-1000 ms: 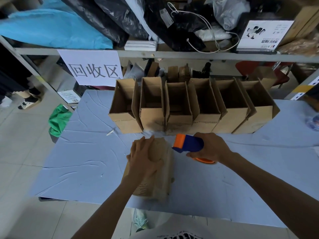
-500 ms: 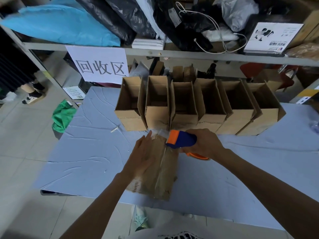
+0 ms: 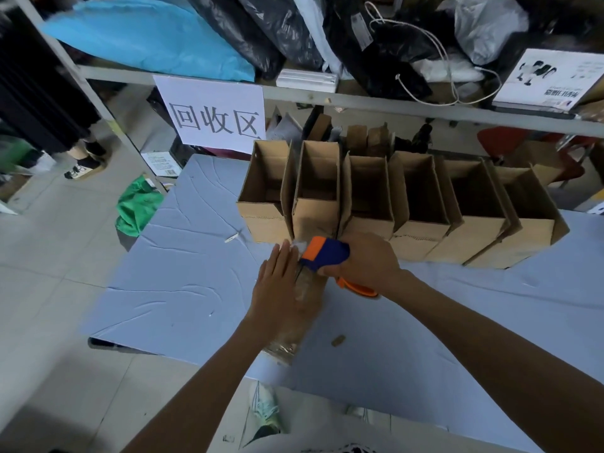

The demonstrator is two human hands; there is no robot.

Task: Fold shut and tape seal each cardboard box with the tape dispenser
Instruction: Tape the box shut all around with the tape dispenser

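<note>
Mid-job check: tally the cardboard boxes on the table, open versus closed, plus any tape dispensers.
Open boxes, back row: 6
Closed box, being taped: 1
Tape dispenser: 1
Total: 8

Premises present as a storeroom or packing area. A metal shelf rack [image 3: 359,103] carries black plastic bags [image 3: 261,31], a blue bag [image 3: 147,37], white bags [image 3: 487,24] and a printed white box [image 3: 549,80]. A paper sign [image 3: 215,116] with three large Chinese characters hangs from the shelf edge. Below it, a table [image 3: 183,289] covered in blue-grey bears a row of open cardboard boxes [image 3: 421,230], standing side by side. Floor [image 3: 49,305] is pale tile; a green cloth [image 3: 139,206] lies on it beside the table.
</note>
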